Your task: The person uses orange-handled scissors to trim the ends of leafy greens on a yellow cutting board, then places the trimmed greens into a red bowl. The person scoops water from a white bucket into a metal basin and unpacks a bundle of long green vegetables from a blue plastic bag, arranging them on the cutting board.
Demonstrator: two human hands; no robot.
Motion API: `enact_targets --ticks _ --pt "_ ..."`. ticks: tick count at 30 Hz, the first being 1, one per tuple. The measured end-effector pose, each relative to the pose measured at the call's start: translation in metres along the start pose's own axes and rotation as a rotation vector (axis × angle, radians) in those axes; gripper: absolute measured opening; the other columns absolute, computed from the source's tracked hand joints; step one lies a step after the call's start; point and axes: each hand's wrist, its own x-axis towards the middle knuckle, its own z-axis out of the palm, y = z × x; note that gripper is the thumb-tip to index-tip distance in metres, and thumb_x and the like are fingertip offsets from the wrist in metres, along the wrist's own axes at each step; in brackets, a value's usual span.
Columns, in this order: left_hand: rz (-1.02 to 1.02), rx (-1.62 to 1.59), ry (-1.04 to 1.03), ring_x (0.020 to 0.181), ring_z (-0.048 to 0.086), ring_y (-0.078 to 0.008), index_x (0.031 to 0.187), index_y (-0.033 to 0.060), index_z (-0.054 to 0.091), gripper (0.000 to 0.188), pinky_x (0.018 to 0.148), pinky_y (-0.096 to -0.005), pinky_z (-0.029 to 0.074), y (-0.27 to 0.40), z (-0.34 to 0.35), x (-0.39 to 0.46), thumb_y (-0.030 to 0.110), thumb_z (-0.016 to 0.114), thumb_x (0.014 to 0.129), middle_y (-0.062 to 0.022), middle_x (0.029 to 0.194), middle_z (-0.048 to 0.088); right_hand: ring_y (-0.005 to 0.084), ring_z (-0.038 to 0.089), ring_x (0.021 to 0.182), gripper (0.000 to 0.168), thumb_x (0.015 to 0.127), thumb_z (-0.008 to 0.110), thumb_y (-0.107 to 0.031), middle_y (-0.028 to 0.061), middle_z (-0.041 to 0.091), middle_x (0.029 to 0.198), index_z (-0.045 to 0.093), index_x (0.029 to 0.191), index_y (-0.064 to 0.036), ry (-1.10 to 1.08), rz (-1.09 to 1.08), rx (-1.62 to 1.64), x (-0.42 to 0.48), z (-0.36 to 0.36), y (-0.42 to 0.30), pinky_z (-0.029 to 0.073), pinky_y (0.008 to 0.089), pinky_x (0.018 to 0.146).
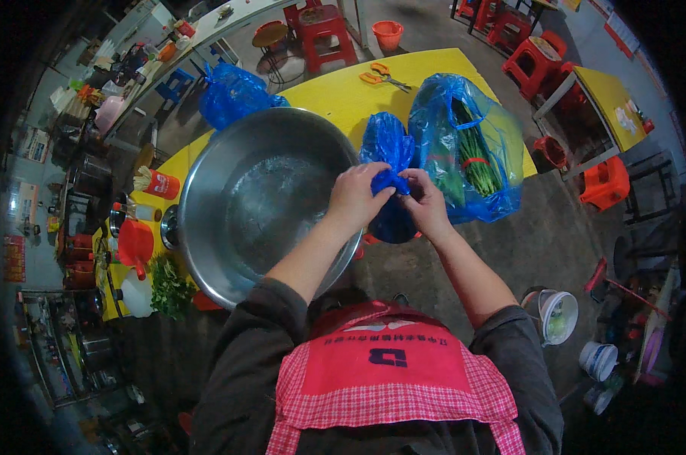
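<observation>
Both of my hands are on a small blue plastic bag (381,141) at the front edge of the yellow table (343,91). My left hand (359,190) pinches the gathered neck of the bag from the left. From the right, the fingertips of my right hand (425,202) hold the same twisted part. What the bag contains cannot be made out. Beside it on the right lies a larger blue plastic bag (434,165), its top open on bundled green stalks (478,170) with a red band. A wide metal basin (269,187) stands to the left, partly behind my left forearm.
Orange-handled scissors (384,78) lie toward the table's far side. Another blue bag (232,95) sits behind the basin. Leafy greens (171,284), a red dipper (135,244) and a red container of sticks (160,183) are at the left. White buckets (559,315) stand on the floor at right.
</observation>
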Motion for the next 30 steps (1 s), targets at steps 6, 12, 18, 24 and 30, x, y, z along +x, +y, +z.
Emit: enact_targets --ticks 6,12,18,24,30 --pt "0.124 0.055 0.138 0.088 0.058 -0.0312 0.088 0.0073 0.060 0.018 0.077 -0.0389 0.047 0.002 0.011 -0.003 0.005 0.069 0.072 -0.0106 0.086 0.061 0.0092 0.055 0.077 0.036 0.084 0.058 -0.003 0.0010 0.055 0.093 0.051 0.119 -0.009 -0.310 0.226 0.248 0.002 -0.029 -0.025 0.047 0.0234 0.069" --pt "-0.082 -0.150 0.129 0.085 0.060 -0.0239 0.088 0.0061 0.059 0.015 0.076 -0.0314 0.047 -0.007 0.020 -0.011 0.001 0.066 0.076 -0.0100 0.088 0.061 0.0105 0.059 0.070 0.023 0.083 0.059 0.001 0.0035 0.058 0.075 0.052 0.104 -0.004 -0.524 0.272 0.281 0.020 -0.039 -0.037 0.048 0.0238 0.066" --pt "-0.098 -0.358 0.072 0.088 0.060 -0.0230 0.094 0.0044 0.057 0.020 0.080 -0.0321 0.047 -0.008 0.021 -0.014 -0.001 0.064 0.076 -0.0099 0.094 0.062 0.0113 0.059 0.066 0.018 0.080 0.062 0.000 0.0039 0.058 0.069 0.051 0.093 -0.004 -0.368 0.094 -0.014 0.026 -0.026 -0.018 0.047 0.0269 0.060" --pt "-0.110 -0.314 0.111 0.091 0.059 -0.0245 0.097 0.0038 0.055 0.025 0.084 -0.0316 0.045 -0.009 0.024 -0.011 -0.002 0.064 0.075 -0.0110 0.094 0.060 0.0113 0.056 0.064 0.019 0.079 0.065 -0.008 0.0041 0.055 0.069 0.051 0.091 -0.007 -0.164 -0.128 -0.391 0.018 -0.009 -0.018 0.044 0.0290 0.057" --pt "-0.011 -0.275 0.116 0.087 0.059 -0.0274 0.091 0.0042 0.055 0.021 0.078 -0.0337 0.047 -0.015 0.022 -0.011 0.000 0.066 0.073 -0.0123 0.090 0.059 0.0098 0.048 0.062 0.026 0.082 0.065 -0.016 0.0006 0.052 0.074 0.055 0.103 -0.005 -0.315 0.344 0.181 0.031 -0.018 -0.025 0.040 0.0249 0.055"
